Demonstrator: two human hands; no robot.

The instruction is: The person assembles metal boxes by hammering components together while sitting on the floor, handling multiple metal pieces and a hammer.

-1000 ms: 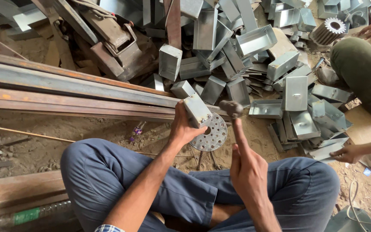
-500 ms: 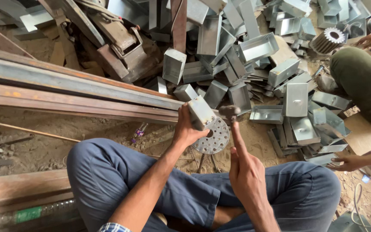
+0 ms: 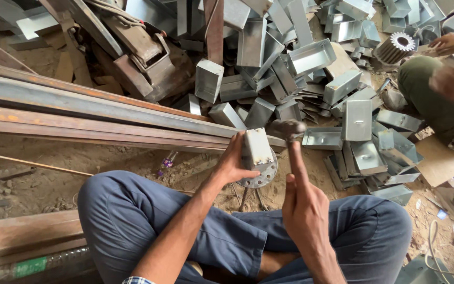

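Observation:
I sit cross-legged on a dirt floor. My left hand (image 3: 235, 163) grips a small grey sheet-metal box (image 3: 257, 148), held upright on a round perforated metal disc (image 3: 261, 176) that stands on thin legs. My right hand (image 3: 303, 208) is closed around the handle of a hammer (image 3: 286, 129), whose head hovers just right of the box's top edge.
A heap of similar metal boxes (image 3: 311, 58) fills the ground ahead and to the right. Long rusty steel beams (image 3: 80, 113) lie across the left. Another seated person (image 3: 437, 89) works at the right edge, near a toothed metal gear (image 3: 395, 47).
The box has been turned more upright on the disc. The hammer head has shifted slightly right and stays raised beside the box.

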